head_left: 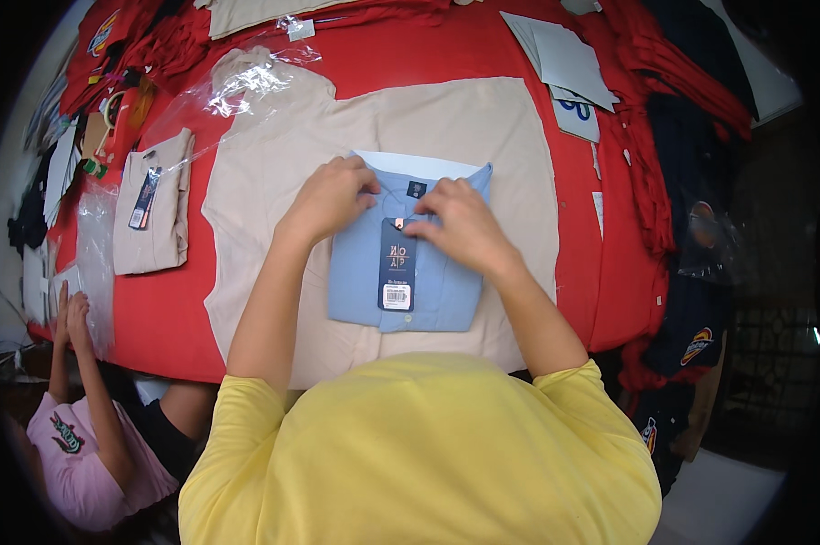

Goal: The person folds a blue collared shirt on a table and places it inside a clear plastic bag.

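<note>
Good handling here likely means smoothing the collar evenly with light fingertips, keeping the cord loop and dark tag (pixel 397 268) centred without creasing the front. The folded blue shirt (pixel 446 286) lies on the spread beige cloth (pixel 483 127) over the red desk (pixel 160 318). The left hand (pixel 339 193) bends its fingers at the collar's left side; the right hand (pixel 457 222) has its fingertips by the tag's top; whether either pinches, I cannot tell. The collar points far, the long axis running near to far.
</note>
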Available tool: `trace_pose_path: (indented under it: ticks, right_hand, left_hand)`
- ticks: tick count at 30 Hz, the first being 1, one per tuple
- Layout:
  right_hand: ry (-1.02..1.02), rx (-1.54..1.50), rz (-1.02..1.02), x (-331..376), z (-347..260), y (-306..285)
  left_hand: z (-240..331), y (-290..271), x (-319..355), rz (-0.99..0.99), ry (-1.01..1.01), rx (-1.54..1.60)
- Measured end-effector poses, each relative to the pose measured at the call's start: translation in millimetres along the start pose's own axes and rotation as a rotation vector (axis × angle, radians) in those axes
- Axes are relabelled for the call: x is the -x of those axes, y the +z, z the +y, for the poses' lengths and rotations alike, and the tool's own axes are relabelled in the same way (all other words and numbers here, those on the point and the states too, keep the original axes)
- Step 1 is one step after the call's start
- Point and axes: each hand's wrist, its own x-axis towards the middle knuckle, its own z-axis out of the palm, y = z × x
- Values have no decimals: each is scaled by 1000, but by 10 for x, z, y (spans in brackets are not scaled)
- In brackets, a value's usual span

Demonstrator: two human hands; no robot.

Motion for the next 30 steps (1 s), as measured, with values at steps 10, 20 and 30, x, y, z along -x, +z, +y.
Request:
trace_pose_path:
  ticks: [10, 20, 30]
  right_hand:
    - [254, -490, -161, -115, 109, -29]
    - [222, -309, -245, -52, 5, 45]
    - [280, -239, -226, -214, 78, 46]
  left_hand:
    - [70, 160, -62, -92, 35, 256]
    - [109, 576, -43, 227, 66, 371]
    - [83, 458, 192, 133, 115, 295]
